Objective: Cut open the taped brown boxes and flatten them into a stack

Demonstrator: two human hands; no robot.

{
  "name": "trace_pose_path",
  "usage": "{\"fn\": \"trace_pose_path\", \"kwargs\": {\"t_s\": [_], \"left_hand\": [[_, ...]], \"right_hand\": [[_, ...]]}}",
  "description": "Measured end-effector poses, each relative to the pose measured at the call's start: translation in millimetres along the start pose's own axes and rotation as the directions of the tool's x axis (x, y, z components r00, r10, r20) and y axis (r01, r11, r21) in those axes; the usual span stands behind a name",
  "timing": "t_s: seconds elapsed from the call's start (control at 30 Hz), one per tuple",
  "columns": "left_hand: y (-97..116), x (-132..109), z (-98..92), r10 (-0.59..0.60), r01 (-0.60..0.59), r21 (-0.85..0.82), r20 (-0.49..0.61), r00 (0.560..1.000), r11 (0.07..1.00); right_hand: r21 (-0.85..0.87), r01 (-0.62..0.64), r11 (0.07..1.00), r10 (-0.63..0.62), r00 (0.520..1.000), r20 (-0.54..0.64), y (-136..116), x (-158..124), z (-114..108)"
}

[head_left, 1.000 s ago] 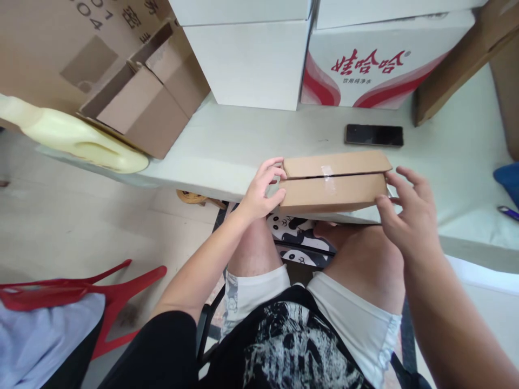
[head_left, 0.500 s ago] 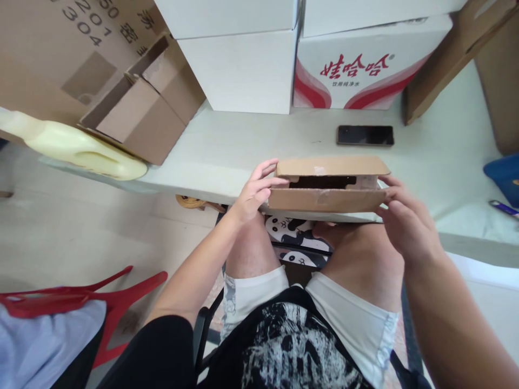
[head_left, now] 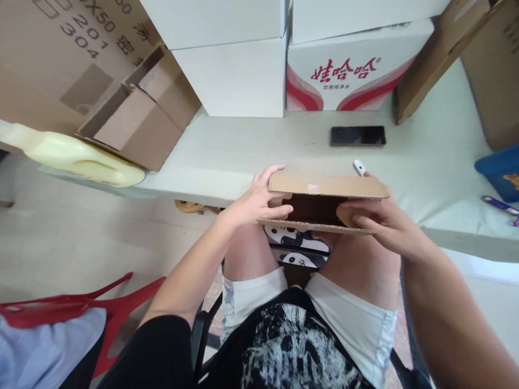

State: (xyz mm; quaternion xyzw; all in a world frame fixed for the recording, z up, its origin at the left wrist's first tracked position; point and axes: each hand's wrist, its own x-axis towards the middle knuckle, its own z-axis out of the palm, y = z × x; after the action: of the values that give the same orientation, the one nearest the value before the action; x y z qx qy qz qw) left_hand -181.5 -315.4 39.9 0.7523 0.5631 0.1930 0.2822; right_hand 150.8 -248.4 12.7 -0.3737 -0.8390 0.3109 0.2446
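A small flat brown cardboard box [head_left: 326, 186] lies at the table's near edge with its front flap folded down and its dark inside showing. My left hand [head_left: 255, 202] grips the box's left end, thumb on the lower flap and fingers on the lid. My right hand [head_left: 375, 221] holds the right end, its fingers pressing the side tab inward over the lowered flap. A piece of clear tape sits on the lid.
A black phone [head_left: 357, 135] and a small white object [head_left: 359, 167] lie behind the box. White cartons [head_left: 235, 75], a red-printed carton [head_left: 344, 70] and brown boxes [head_left: 133, 116] line the table's [head_left: 227, 151] back. A cream jug [head_left: 81, 159], blue thing [head_left: 500, 173], red chair [head_left: 101, 302].
The box went from shut to open: its front flap has swung down. My right hand moved from the box's right edge onto the flap and side tab. The view tilted slightly.
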Motion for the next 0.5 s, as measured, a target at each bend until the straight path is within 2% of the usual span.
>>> {"fn": "trace_pose_path", "kwargs": {"t_s": [0.13,0.23,0.4,0.5], "left_hand": [[13.0,0.5,3.5,0.011,-0.010,0.068,-0.012,1.000,0.998],[15.7,0.5,4.5,0.036,-0.032,0.078,-0.053,0.998,0.996],[12.5,-3.8,4.8,0.065,-0.068,-0.010,-0.209,0.976,0.998],[12.7,-5.7,6.8,0.068,-0.068,0.009,-0.219,0.973,0.998]], "right_hand": [[-0.052,0.039,0.998,-0.036,0.998,0.058,-5.5,3.0,-2.0],[-0.056,-0.028,0.998,0.029,1.000,0.009,-10.3,3.3,0.8],[-0.061,-0.079,0.995,0.076,0.996,-0.052,-12.8,1.2,8.2],[-0.127,-0.098,0.987,0.093,0.995,-0.041,-12.3,0.6,9.6]]}}
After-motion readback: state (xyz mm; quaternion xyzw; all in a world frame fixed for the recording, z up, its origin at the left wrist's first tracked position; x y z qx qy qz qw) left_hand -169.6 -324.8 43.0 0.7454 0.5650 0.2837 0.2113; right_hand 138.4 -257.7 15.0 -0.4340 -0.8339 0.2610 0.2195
